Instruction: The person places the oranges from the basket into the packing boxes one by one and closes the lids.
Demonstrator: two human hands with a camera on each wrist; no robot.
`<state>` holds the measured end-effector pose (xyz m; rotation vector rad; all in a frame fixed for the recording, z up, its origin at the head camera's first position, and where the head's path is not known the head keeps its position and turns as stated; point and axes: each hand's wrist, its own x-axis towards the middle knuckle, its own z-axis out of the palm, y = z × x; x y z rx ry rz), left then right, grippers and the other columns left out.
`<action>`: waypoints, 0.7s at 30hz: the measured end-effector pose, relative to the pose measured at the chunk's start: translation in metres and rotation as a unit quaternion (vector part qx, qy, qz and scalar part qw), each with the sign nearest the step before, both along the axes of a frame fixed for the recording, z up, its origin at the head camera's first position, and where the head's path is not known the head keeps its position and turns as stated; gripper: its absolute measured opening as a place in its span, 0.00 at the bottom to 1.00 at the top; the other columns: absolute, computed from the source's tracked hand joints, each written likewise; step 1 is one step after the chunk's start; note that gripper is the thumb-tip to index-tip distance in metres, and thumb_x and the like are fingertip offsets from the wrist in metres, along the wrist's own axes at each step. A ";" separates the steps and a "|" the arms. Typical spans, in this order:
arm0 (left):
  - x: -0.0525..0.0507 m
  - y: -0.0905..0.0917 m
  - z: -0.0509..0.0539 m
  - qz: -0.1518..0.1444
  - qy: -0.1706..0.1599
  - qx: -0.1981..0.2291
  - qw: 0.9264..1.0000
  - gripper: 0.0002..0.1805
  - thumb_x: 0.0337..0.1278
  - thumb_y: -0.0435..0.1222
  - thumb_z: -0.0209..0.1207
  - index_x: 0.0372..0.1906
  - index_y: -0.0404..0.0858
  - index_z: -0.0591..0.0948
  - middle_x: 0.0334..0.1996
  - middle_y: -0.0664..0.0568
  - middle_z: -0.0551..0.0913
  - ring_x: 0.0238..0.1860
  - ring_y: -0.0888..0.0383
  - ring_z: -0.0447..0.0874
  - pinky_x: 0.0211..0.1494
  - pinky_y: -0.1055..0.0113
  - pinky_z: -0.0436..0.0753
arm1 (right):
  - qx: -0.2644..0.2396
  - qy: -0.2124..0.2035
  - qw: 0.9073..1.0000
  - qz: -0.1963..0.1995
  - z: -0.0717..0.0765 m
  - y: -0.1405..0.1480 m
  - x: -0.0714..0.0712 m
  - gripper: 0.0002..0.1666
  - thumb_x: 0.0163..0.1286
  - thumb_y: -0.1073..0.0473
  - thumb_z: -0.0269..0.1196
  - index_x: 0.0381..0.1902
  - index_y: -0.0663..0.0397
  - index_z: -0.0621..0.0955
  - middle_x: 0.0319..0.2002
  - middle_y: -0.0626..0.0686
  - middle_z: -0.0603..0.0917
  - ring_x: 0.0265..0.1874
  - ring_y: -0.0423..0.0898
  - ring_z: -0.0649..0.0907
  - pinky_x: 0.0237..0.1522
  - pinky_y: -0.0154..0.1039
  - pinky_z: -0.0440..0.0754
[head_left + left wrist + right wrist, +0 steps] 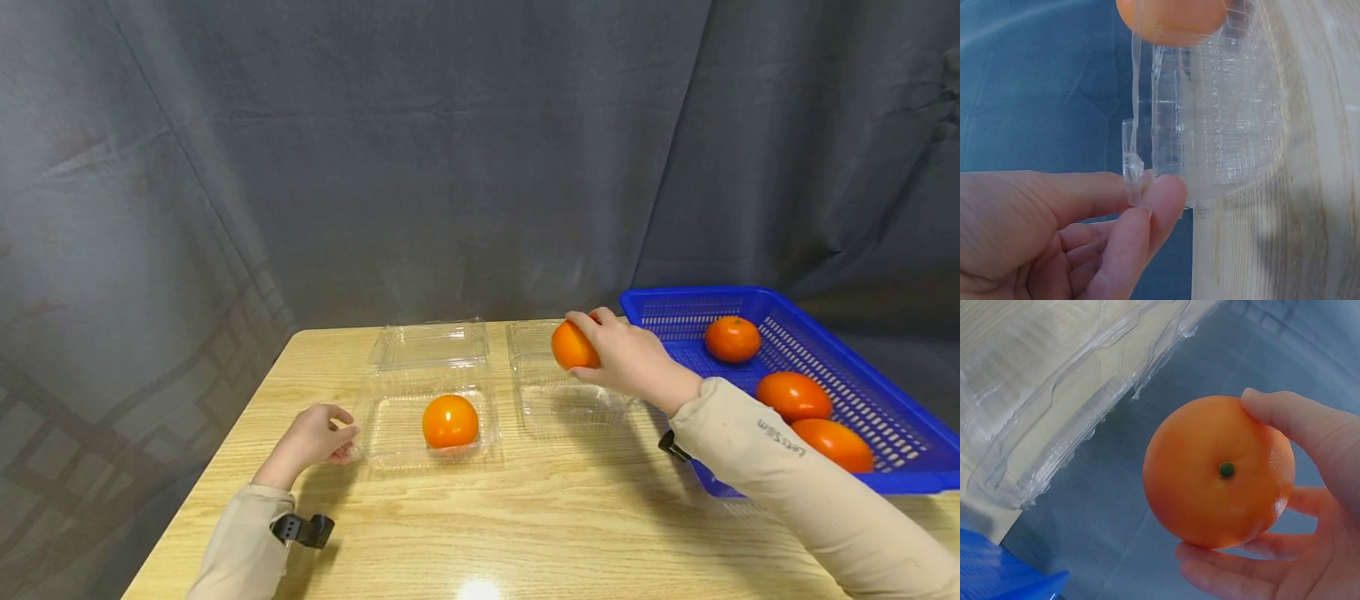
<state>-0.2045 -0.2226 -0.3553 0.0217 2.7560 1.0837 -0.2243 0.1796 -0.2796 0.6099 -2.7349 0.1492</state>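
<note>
Clerk: What does the head view establish?

Inspector: The right hand point(630, 354) holds an orange point(574, 346), at or above the right box point(566, 404), a clear plastic one; the height over it cannot be told. The left hand point(322, 433) is at the left side of the left box point(393, 425), in which a second orange point(450, 421) sits. Three more fruits point(793, 396) lie in the blue basket point(697, 291).

Clerk: And the step?

Inspector: Judged to be carrying one fruit between basket and box. The next move would call for a steady grip and clearance over the thin plastic wall.

Clerk: The left wrist view?

Inspector: Thumb and fingertips pinch the left box's edge, leaving hardly any gap. The second orange is cut off by the top of the view.

Clerk: The right wrist view?

Inspector: Thumb on one side, fingers on the other, the grip spans the orange's width; no contact with plastic shows. The fruit is round and smooth, with a mild shine and a small green stem point(1227, 469) facing the camera. No blemish noted.
</note>
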 end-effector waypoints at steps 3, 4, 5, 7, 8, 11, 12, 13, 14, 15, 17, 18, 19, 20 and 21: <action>0.000 0.000 0.001 -0.003 0.001 -0.002 1.000 0.19 0.60 0.30 0.54 0.51 0.18 0.72 0.21 0.45 0.81 0.19 0.61 0.80 0.26 0.66 0.85 | 0.003 0.003 1.000 0.006 -0.001 -0.003 0.000 0.41 0.50 0.47 0.71 0.59 0.57 0.72 0.44 0.63 0.77 0.30 0.57 0.82 0.29 0.51 0.83; 0.001 0.000 0.002 -0.004 0.002 -0.003 1.000 0.19 0.60 0.30 0.54 0.51 0.18 0.72 0.22 0.45 0.81 0.19 0.61 0.80 0.26 0.66 0.85 | 0.005 0.004 1.000 0.008 -0.001 -0.004 0.001 0.41 0.50 0.47 0.71 0.59 0.57 0.72 0.44 0.63 0.77 0.29 0.56 0.82 0.30 0.50 0.83; 0.001 0.000 0.002 -0.004 0.003 -0.003 1.000 0.19 0.60 0.30 0.54 0.51 0.18 0.72 0.22 0.44 0.81 0.19 0.61 0.80 0.26 0.66 0.85 | 0.006 0.006 1.000 0.010 -0.002 -0.005 0.001 0.41 0.50 0.47 0.71 0.59 0.57 0.72 0.44 0.63 0.77 0.29 0.56 0.82 0.30 0.51 0.83; 0.001 0.001 0.003 -0.006 0.005 -0.004 1.000 0.19 0.61 0.30 0.54 0.51 0.18 0.72 0.22 0.44 0.81 0.19 0.61 0.80 0.26 0.65 0.85 | 0.008 0.009 1.000 0.014 -0.002 -0.008 0.001 0.41 0.50 0.47 0.71 0.59 0.57 0.72 0.43 0.63 0.77 0.28 0.55 0.82 0.32 0.51 0.83; 0.002 0.001 0.003 -0.004 0.004 -0.003 1.000 0.19 0.61 0.30 0.54 0.51 0.18 0.72 0.22 0.44 0.81 0.19 0.61 0.80 0.26 0.65 0.85 | 0.009 0.010 1.000 0.016 -0.003 -0.009 0.001 0.41 0.50 0.46 0.71 0.59 0.57 0.72 0.43 0.63 0.77 0.28 0.55 0.82 0.34 0.52 0.83; 0.001 0.000 0.002 -0.003 0.002 -0.003 1.000 0.19 0.61 0.30 0.54 0.51 0.18 0.72 0.22 0.44 0.81 0.20 0.61 0.80 0.27 0.65 0.85 | 0.011 0.012 1.000 0.021 -0.003 -0.012 0.002 0.41 0.50 0.46 0.71 0.60 0.56 0.72 0.44 0.63 0.77 0.27 0.55 0.83 0.35 0.52 0.83; 0.001 0.000 0.002 -0.002 0.000 -0.002 1.000 0.19 0.60 0.30 0.54 0.51 0.18 0.72 0.22 0.44 0.81 0.20 0.61 0.80 0.26 0.66 0.85 | 0.011 0.012 1.000 0.022 -0.004 -0.012 0.002 0.41 0.50 0.46 0.71 0.60 0.56 0.72 0.44 0.63 0.77 0.27 0.55 0.83 0.35 0.52 0.82; 0.001 0.001 0.002 -0.001 -0.001 -0.002 1.000 0.19 0.60 0.30 0.54 0.51 0.18 0.72 0.22 0.44 0.81 0.19 0.61 0.80 0.26 0.66 0.85 | 0.011 0.011 1.000 0.023 -0.004 -0.013 0.002 0.41 0.50 0.46 0.71 0.60 0.55 0.72 0.44 0.63 0.77 0.27 0.55 0.83 0.35 0.52 0.82; 0.001 0.001 0.002 0.001 -0.002 -0.002 1.000 0.19 0.60 0.30 0.54 0.52 0.18 0.72 0.22 0.44 0.81 0.19 0.61 0.80 0.26 0.66 0.85 | 0.009 0.010 1.000 0.023 -0.004 -0.014 0.003 0.41 0.50 0.46 0.71 0.60 0.55 0.71 0.44 0.62 0.77 0.27 0.56 0.83 0.34 0.52 0.83; 0.001 0.001 0.002 -0.002 -0.002 -0.002 1.000 0.20 0.60 0.30 0.54 0.52 0.18 0.72 0.22 0.44 0.81 0.20 0.61 0.80 0.26 0.66 0.85 | 0.009 0.009 1.000 0.024 -0.005 -0.015 0.003 0.41 0.50 0.46 0.71 0.60 0.54 0.71 0.44 0.62 0.77 0.26 0.55 0.83 0.32 0.51 0.83; 0.001 0.001 0.003 -0.001 -0.003 -0.001 1.000 0.20 0.60 0.30 0.54 0.52 0.18 0.72 0.22 0.44 0.81 0.20 0.60 0.80 0.26 0.66 0.85 | 0.006 0.007 1.000 0.025 -0.005 -0.017 0.003 0.41 0.50 0.46 0.71 0.60 0.53 0.71 0.44 0.62 0.77 0.27 0.56 0.83 0.32 0.51 0.83; 0.001 0.001 0.003 0.001 -0.004 0.002 1.000 0.20 0.60 0.31 0.54 0.52 0.19 0.72 0.23 0.44 0.82 0.20 0.60 0.80 0.26 0.66 0.85 | 0.006 0.007 1.000 0.025 -0.006 -0.017 0.003 0.41 0.50 0.46 0.71 0.60 0.53 0.71 0.44 0.62 0.77 0.27 0.56 0.83 0.32 0.51 0.82; 0.001 0.000 0.003 0.000 -0.003 0.003 1.000 0.20 0.60 0.31 0.54 0.52 0.19 0.72 0.23 0.44 0.82 0.20 0.60 0.80 0.26 0.66 0.85 | 0.005 0.007 1.000 0.026 -0.006 -0.018 0.003 0.40 0.50 0.46 0.72 0.59 0.53 0.72 0.44 0.61 0.77 0.27 0.56 0.83 0.32 0.51 0.83; 0.000 -0.001 0.002 -0.004 -0.002 0.005 1.000 0.20 0.60 0.31 0.54 0.52 0.18 0.72 0.23 0.44 0.81 0.20 0.60 0.80 0.26 0.66 0.85 | 0.005 0.008 1.000 0.027 -0.007 -0.019 0.003 0.40 0.50 0.46 0.72 0.59 0.53 0.72 0.44 0.61 0.77 0.27 0.56 0.83 0.32 0.51 0.83; 0.000 -0.001 0.002 -0.007 -0.002 0.008 1.000 0.20 0.60 0.31 0.54 0.51 0.18 0.72 0.23 0.43 0.81 0.20 0.60 0.80 0.26 0.66 0.85 | 0.006 0.010 1.000 0.029 -0.007 -0.020 0.003 0.40 0.50 0.46 0.72 0.59 0.53 0.72 0.44 0.61 0.77 0.27 0.56 0.83 0.32 0.51 0.83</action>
